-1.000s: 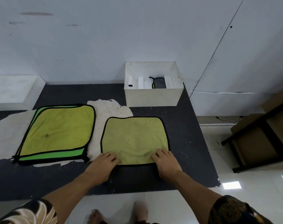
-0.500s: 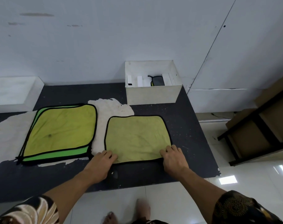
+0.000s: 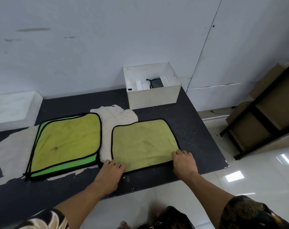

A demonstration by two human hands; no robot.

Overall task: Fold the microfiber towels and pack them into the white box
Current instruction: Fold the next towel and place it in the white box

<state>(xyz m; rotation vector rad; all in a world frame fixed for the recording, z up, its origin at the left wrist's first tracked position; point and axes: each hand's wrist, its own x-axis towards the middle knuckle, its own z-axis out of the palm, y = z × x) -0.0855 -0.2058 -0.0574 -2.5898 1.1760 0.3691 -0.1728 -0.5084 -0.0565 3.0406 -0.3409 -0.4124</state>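
The left hand [image 3: 111,171] and right hand [image 3: 184,161] grip the yellow towel's [image 3: 143,142] near corners.

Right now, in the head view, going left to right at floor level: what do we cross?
white block → towel stack → single towel → dark shelf frame. The white box is left out because it overlaps the single towel.

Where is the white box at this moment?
In the head view, the white box stands right of centre by the wall, just beyond the spread towel.
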